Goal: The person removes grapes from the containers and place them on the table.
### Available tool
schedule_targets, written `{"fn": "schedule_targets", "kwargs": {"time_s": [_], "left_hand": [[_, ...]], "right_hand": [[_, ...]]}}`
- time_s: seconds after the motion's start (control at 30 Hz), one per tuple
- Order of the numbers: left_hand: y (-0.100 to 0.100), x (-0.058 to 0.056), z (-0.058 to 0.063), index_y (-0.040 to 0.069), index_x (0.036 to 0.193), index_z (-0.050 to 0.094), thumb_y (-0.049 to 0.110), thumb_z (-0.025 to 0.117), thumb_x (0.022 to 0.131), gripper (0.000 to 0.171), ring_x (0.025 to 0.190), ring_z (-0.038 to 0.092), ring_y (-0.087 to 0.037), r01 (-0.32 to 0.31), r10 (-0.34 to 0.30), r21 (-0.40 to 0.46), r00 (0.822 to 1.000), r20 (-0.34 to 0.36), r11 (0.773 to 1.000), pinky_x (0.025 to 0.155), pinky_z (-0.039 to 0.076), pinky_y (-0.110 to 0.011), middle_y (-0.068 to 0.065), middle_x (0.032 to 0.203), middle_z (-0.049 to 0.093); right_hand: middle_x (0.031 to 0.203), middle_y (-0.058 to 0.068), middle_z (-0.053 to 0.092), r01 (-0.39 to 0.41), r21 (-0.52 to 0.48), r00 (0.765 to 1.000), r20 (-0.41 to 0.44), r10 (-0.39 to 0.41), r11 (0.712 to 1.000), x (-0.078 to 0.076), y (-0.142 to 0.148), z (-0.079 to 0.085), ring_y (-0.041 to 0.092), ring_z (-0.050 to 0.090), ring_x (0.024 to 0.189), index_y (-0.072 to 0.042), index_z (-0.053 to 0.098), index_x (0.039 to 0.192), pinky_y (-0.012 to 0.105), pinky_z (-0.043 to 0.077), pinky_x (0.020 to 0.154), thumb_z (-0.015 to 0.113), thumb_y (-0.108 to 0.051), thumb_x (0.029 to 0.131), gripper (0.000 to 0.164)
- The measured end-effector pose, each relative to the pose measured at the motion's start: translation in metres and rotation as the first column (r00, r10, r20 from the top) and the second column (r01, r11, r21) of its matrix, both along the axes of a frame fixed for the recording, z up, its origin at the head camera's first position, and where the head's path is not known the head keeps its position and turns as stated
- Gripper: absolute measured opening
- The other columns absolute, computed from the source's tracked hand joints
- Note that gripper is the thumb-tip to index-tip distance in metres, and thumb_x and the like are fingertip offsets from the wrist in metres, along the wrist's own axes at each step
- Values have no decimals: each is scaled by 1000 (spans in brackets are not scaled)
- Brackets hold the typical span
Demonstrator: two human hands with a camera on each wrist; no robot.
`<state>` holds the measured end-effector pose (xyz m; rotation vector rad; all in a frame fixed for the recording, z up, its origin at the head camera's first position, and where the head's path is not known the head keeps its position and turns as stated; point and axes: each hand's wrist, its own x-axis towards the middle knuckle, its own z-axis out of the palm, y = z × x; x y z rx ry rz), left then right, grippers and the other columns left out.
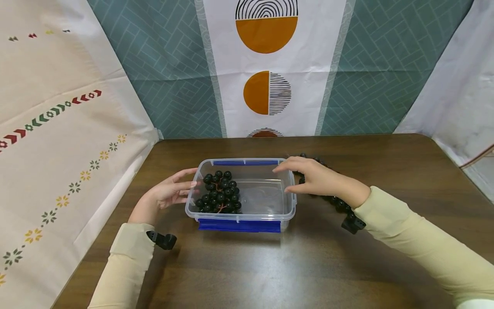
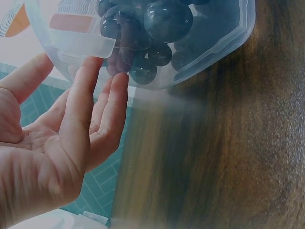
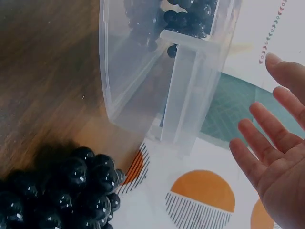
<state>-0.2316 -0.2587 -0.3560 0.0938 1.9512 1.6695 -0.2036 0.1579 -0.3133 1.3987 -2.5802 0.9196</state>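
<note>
A clear plastic container [image 1: 251, 217] with blue side clips stands lidless on the table. Inside, on its left side, lies a bunch of dark grapes [image 1: 221, 195]. My left hand [image 1: 171, 190] is at the container's left wall, its fingers extended; in the left wrist view the fingertips [image 2: 93, 64] appear to touch the plastic. Over the right rim hovers my right hand [image 1: 312, 176], fingers spread and loosely bent, holding nothing. A second bunch of dark grapes [image 3: 71, 191] rests on the table right of the container, partly hidden by the right hand and forearm in the head view.
The brown wooden table [image 1: 247, 270] extends around the container. Behind it hangs a green and white patterned cloth [image 1: 185, 86]. A cream embroidered cloth [image 1: 77, 141] borders the left side, and a white cloth [image 1: 455, 94] the right.
</note>
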Motion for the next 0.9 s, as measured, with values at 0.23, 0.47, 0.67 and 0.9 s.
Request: {"fn": "schedule_targets", "kwargs": {"time_s": [0.23, 0.47, 0.67, 0.9], "left_hand": [[0, 0, -1, 16, 151, 18, 17, 55, 97, 66, 108, 59, -18, -3, 3, 6, 1000, 4, 1000, 84, 55, -35, -16, 138, 46], [-1, 1, 1, 16, 151, 18, 17, 55, 97, 66, 107, 60, -18, -5, 5, 13, 1000, 7, 1000, 84, 55, -35, -19, 140, 43], [-1, 1, 1, 15, 152, 17, 17, 55, 97, 66, 108, 59, -18, -5, 5, 11, 1000, 7, 1000, 84, 55, -35, -20, 142, 41], [-1, 1, 1, 15, 152, 15, 16, 55, 97, 67, 107, 59, -17, -6, 6, 17, 1000, 17, 1000, 83, 55, -34, -17, 138, 44]], "right_hand": [[124, 11, 59, -32, 37, 999, 44, 30, 999, 2, -14, 0, 28, 52, 118, -5, 60, 123, 47, 44, 99, 76, -7, 79, 47], [125, 10, 58, -56, 85, 997, 48, 53, 995, 5, -33, 5, 27, 50, 119, -5, 59, 124, 45, 45, 98, 76, -10, 80, 47], [127, 7, 56, -52, 150, 996, 74, 41, 987, 8, -44, 7, 26, 49, 120, -9, 58, 127, 44, 44, 100, 75, -12, 82, 48], [129, 7, 55, -73, 200, 996, 67, 60, 977, 8, -56, 8, 25, 48, 122, -10, 57, 129, 43, 43, 101, 76, -18, 81, 52]]}}
